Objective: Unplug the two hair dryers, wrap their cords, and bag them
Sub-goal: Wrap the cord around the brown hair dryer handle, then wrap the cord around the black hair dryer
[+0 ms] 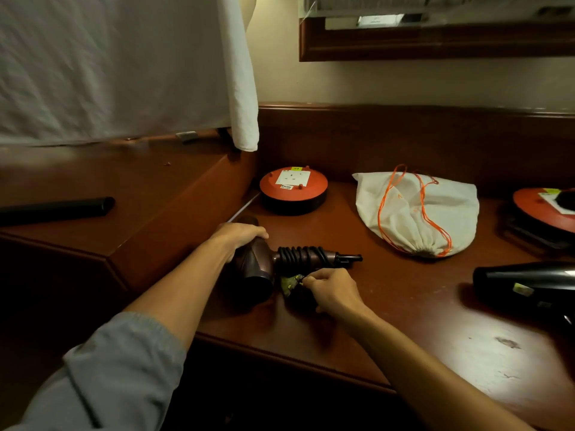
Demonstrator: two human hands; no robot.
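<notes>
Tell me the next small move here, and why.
Probably tuck the plug end under the coils. The cord is already wound round the brown dryer's handle, the left hand holds its body, and the right hand pinches the loose end beside a green tag.

We had a single view, worn on the head, which looked forward and steeply down onto the desk [357,300] from close range. Both forearms entered from the lower edge and the hands met near frame centre. The wide-angle lens bowed the desk edge and took in the wall [404,85] behind. No second view was available for overlap.
</notes>
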